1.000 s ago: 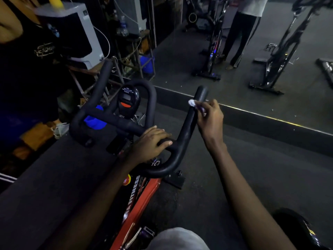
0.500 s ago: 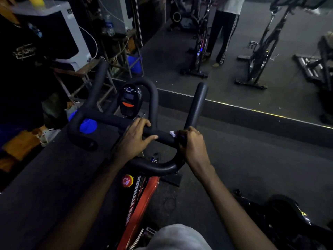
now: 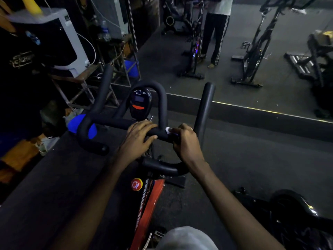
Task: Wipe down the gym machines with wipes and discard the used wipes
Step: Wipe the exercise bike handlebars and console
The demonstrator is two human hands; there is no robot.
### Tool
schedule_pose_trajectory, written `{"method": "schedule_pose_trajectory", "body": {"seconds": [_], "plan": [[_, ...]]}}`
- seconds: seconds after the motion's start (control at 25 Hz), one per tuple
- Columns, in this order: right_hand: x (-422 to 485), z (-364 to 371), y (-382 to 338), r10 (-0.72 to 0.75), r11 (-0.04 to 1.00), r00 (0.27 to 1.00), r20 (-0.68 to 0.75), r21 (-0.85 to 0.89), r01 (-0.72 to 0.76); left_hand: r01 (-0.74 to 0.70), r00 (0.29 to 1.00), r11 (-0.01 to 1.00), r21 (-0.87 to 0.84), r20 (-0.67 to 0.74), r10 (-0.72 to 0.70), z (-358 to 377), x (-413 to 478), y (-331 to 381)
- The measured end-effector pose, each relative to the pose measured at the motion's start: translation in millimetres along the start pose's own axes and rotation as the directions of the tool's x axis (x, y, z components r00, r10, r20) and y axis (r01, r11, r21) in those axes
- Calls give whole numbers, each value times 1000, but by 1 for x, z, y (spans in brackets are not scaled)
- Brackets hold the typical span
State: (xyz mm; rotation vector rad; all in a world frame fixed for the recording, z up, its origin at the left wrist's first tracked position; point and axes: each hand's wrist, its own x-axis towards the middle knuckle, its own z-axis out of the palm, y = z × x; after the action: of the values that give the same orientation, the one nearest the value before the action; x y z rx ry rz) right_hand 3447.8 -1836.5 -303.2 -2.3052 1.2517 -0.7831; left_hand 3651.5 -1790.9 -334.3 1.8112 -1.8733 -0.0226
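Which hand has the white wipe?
The right hand, holding the wipe against the handlebar; the left hand grips it bare.

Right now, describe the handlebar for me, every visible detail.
The handlebar is black, matte tubing that looks foam-padded. A cross bar joins two horns that rise forward, a central loop arches over the console, and the near ends curl down and inward. The left hand grips the cross bar near its middle. The right hand holds a white wipe against the bar at the loop's right foot. It sits atop a red frame.
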Motion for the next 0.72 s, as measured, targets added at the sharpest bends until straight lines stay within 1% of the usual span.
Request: {"method": "schedule_pose_trajectory", "body": {"seconds": [0.12,0.24,0.32,0.4,0.48,0.56,0.64,0.72], "plan": [[-2,-1,2,-46,999,999,13,0,46,-1,1000,1000,12,14,1,-3,2,-4],[-11,-15,17,35,999,998,-46,15,-35,-27,999,1000,-13,42,28,-6,0,-6],[-14,-12,15,80,997,992,-94,9,-80,-29,999,999,-46,40,31,-7,0,-9],[-14,2,3,70,997,993,-92,-2,-71,-27,1000,993,-112,6,28,-7,0,-12],[-10,14,-10,26,1000,996,-85,6,-26,-38,998,986,-162,-57,30,-7,-1,-13],[-6,19,-16,-14,999,998,-63,31,16,0,991,982,-187,-132,-25,-10,-6,-15],[-7,15,-13,-43,998,998,-49,46,45,102,972,977,-188,-190,-138,-15,-11,-21],[-10,10,-7,-53,998,997,-50,41,55,177,968,979,-103,-159,-192,-19,-10,-32]]}}
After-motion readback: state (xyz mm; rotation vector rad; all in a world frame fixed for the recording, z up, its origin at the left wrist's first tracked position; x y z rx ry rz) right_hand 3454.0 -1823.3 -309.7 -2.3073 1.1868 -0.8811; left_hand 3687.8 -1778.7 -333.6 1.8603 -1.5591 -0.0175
